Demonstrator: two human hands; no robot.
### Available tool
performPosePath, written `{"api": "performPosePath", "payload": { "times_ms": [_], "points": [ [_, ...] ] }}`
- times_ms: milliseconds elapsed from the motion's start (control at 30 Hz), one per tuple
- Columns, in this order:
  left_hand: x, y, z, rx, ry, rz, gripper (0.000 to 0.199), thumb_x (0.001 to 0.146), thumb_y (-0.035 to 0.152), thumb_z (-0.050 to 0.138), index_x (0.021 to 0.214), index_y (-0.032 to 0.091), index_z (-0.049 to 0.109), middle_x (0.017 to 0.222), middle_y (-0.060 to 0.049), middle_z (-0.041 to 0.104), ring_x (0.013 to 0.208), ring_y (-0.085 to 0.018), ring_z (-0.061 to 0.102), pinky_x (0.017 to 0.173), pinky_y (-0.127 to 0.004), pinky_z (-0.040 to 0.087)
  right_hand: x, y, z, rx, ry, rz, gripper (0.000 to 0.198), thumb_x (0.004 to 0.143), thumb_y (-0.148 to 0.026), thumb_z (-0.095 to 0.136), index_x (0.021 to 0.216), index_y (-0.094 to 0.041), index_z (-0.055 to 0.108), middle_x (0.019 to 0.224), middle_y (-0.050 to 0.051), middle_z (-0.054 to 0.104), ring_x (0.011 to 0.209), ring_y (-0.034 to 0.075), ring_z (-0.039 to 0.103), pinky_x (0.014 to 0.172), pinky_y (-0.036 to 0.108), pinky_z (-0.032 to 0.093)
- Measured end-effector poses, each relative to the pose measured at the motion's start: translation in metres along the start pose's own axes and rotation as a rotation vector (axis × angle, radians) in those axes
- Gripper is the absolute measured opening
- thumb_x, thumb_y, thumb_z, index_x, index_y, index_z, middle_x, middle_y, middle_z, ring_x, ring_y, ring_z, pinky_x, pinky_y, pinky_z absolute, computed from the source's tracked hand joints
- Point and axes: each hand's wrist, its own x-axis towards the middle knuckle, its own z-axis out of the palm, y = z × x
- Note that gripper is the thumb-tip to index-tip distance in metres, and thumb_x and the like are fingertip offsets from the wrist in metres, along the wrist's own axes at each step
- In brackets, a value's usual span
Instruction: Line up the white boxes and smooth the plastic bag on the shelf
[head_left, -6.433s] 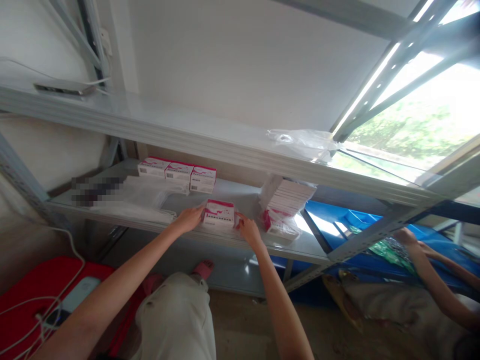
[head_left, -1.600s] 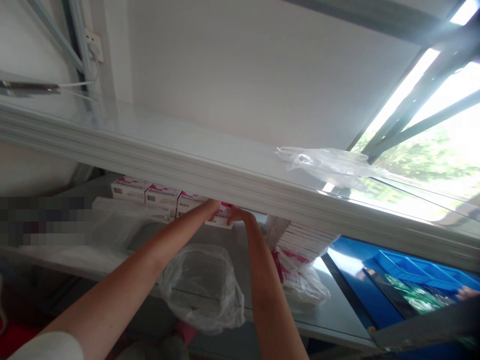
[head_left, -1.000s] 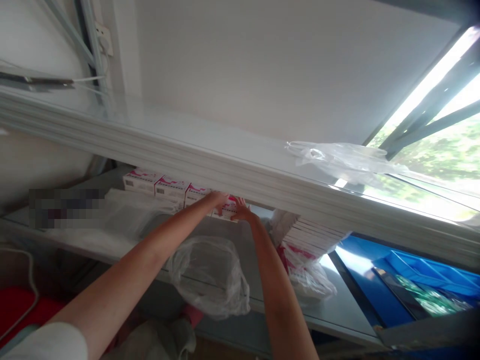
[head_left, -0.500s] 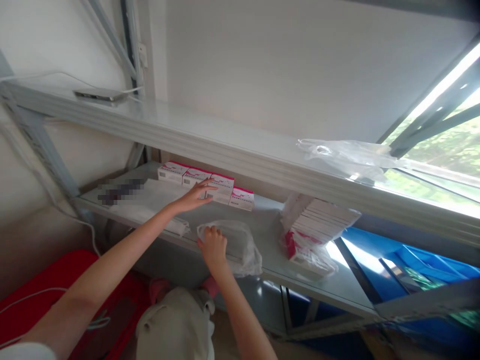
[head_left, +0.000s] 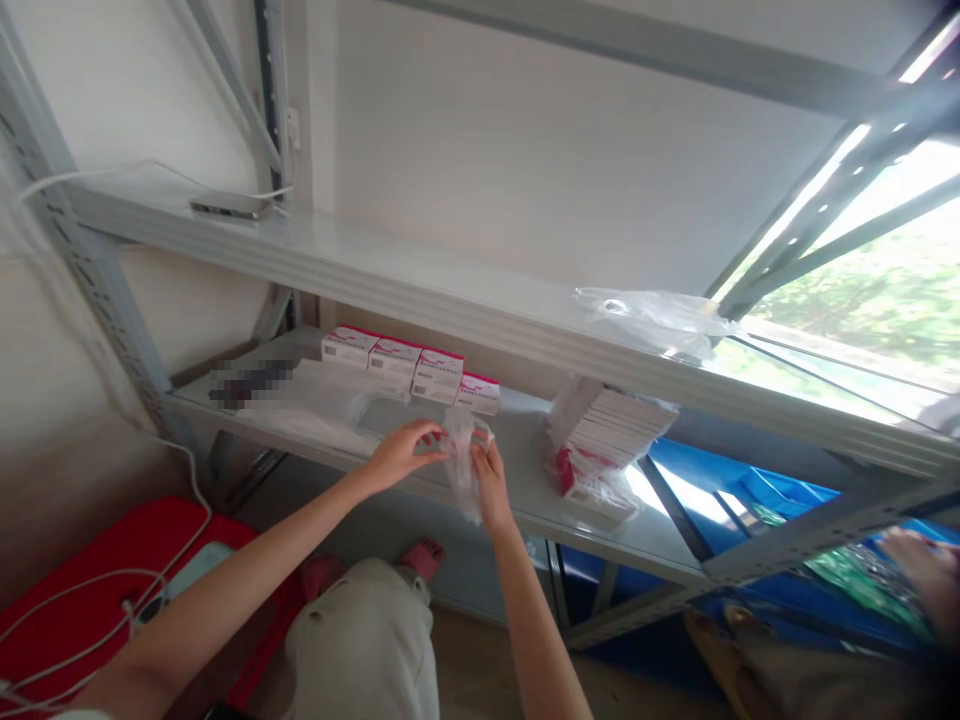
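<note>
At the far left a white cable [head_left: 112,585] trails over a red case [head_left: 97,580] on the floor. Above it a grey shelf frame [head_left: 82,280] carries two shelves. A flat grey device [head_left: 229,207] lies on the upper shelf [head_left: 420,285], with a cable running from it.

On the lower shelf [head_left: 525,490] a flat pile of clear bags [head_left: 315,410] lies at the left, and behind it four pink-and-white boxes [head_left: 409,367] stand side by side in a row along the back.

The left hand [head_left: 401,452] is held just above the front of the lower shelf, its fingers curled and pinching the left edge of a clear bag [head_left: 461,460]. The right hand [head_left: 489,480] is just beside it, fingers closed on the bag's right side. The bag hangs crumpled between the two hands, over the shelf's front edge and in front of the row of boxes; what is inside it cannot be made out.

Further right on the same shelf a slanted stack of flat white cartons [head_left: 607,430] sits in loose plastic. A crumpled clear bag [head_left: 652,315] lies on the upper shelf above it. Beyond are blue trays [head_left: 757,490], and at the far right edge another person's hand [head_left: 926,575] rests over green packets [head_left: 855,580].
</note>
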Motion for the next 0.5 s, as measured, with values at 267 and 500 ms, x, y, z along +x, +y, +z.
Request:
{"api": "performPosePath", "payload": {
  "times_ms": [267, 500],
  "points": [
    [-0.006, 0.000, 0.015, -0.154, 0.097, -0.057, 0.022, 0.074, 0.038, 0.071, 0.079, 0.018, 0.065, 0.081, -0.003, 0.068, 0.073, -0.017, 0.063, 0.068, -0.026, 0.047, -0.021, -0.010, -0.004, 0.130, 0.059, 0.026, 0.034, 0.074, -0.042, 0.064, 0.101, -0.022, 0.061, 0.087, 0.001, 0.069, 0.081, 0.018, 0.064, 0.074, 0.028, 0.047],
    [-0.013, 0.003, 0.007, -0.161, 0.171, -0.030, 0.021, 0.079, 0.038, 0.064, 0.075, 0.018, 0.070, 0.085, -0.006, 0.068, 0.081, -0.019, 0.063, 0.064, -0.024, 0.047, -0.029, -0.013, -0.004, 0.238, 0.093, 0.036, 0.028, 0.071, -0.037, 0.066, 0.094, -0.022, 0.065, 0.088, 0.002, 0.069, 0.086, 0.019, 0.064, 0.079, 0.032, 0.048]
  ]
}}
